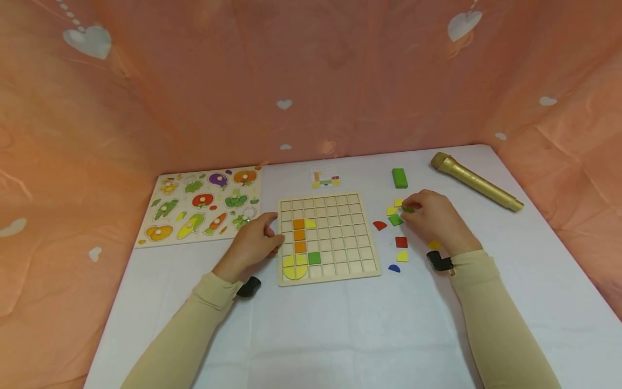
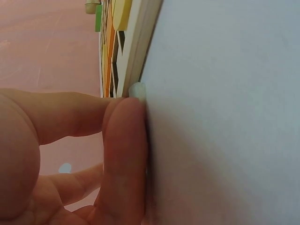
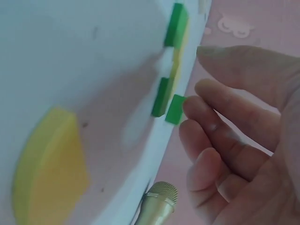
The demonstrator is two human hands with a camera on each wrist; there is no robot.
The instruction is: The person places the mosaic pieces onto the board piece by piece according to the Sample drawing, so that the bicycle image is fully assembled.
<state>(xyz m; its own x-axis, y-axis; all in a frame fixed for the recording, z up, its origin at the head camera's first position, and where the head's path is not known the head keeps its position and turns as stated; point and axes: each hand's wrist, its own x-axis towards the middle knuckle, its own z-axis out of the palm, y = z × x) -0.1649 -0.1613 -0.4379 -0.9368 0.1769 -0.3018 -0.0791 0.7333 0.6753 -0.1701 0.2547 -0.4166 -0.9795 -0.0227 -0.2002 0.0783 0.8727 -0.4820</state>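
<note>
My left hand [image 1: 250,243] rests against the left edge of a wooden grid board [image 1: 340,279], its thumb [image 2: 125,140] touching the rim. Orange squares [image 1: 299,235] form a column on the board, with a yellow quarter-circle beside the top one. Yellow quarter-circles [image 1: 295,267] make a disc below, and a green square [image 1: 315,257] sits to its right. My right hand [image 1: 434,219] hovers over loose pieces right of the board. Its thumb and forefinger stand apart, and a green piece [image 3: 161,97] lies on the table under them. A second green square [image 1: 396,220] is close by.
Red, yellow and blue pieces [image 1: 394,268] lie right of the board. Behind them are a green block [image 1: 400,178] and a gold microphone [image 1: 478,182]. A small pattern card [image 1: 325,176] lies behind the board. A vegetable puzzle [image 1: 223,205] is at the left.
</note>
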